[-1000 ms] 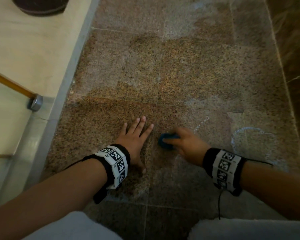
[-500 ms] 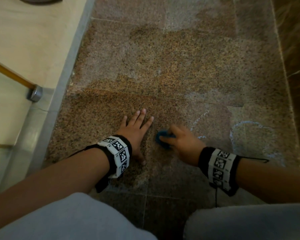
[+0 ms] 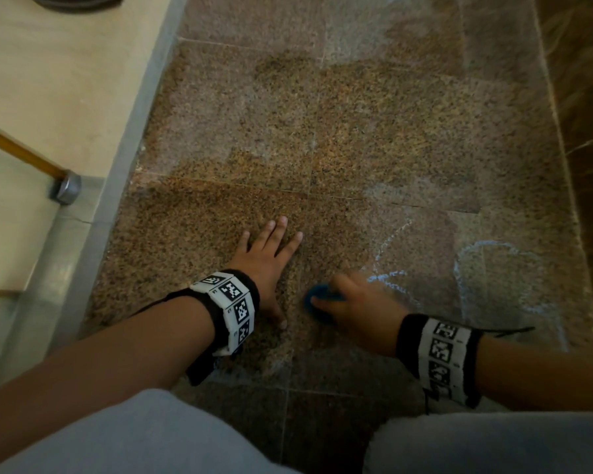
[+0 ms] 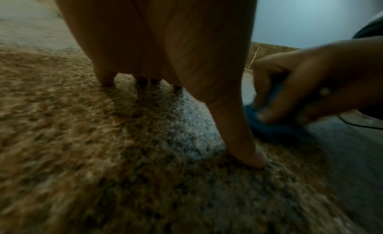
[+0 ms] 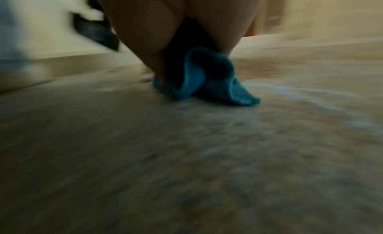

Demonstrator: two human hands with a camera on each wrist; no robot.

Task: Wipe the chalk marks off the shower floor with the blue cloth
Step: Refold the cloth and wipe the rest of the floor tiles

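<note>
We see shower floor (image 3: 374, 138), speckled brown stone, chalk marks (image 3: 486, 268) at right. Our left hand (image 3: 264, 265) flat, fingers spread, gripping nothing. Our right hand (image 3: 360, 309) clenches bunched blue cloth (image 3: 317, 297) against floor, cloth poking out beyond fingertips.

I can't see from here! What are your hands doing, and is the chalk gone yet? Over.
Left hand flat on shower floor. Right hand grips blue cloth, pressed down. Chalk marks remain to the right. Nothing blocking.
</note>
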